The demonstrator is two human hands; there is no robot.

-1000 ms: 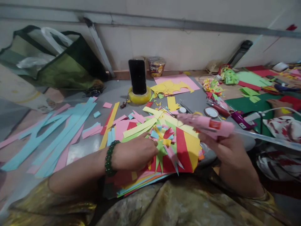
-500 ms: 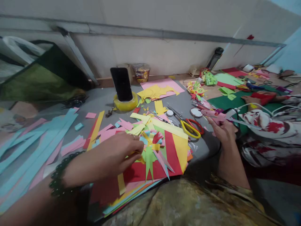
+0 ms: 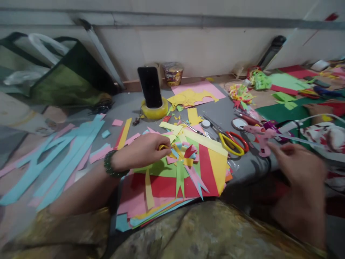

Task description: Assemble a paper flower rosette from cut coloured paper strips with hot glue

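Observation:
A paper rosette (image 3: 184,153) with curled loops and notched green, pink and blue tails lies on a stack of coloured sheets (image 3: 175,185). My left hand (image 3: 147,151), with a green bead bracelet, is closed at the rosette's left edge, pinching a small yellow paper piece (image 3: 162,146). A pink glue gun (image 3: 262,139) rests at the table's right edge. Beside it is my right hand (image 3: 298,162), blurred, its fingers near the gun's handle; whether they touch or hold anything is unclear.
Yellow and red scissors (image 3: 231,143) lie right of the rosette. A phone (image 3: 151,87) leans in a yellow tape roll (image 3: 155,110). Blue strips (image 3: 72,158) cover the left side. Another person's hand (image 3: 318,109) is at the far right, over green paper.
The view has shifted, and things appear farther right. My right hand has come away from its grip around the glue gun. My left hand has shifted slightly up beside the rosette, its pinched yellow piece now visible.

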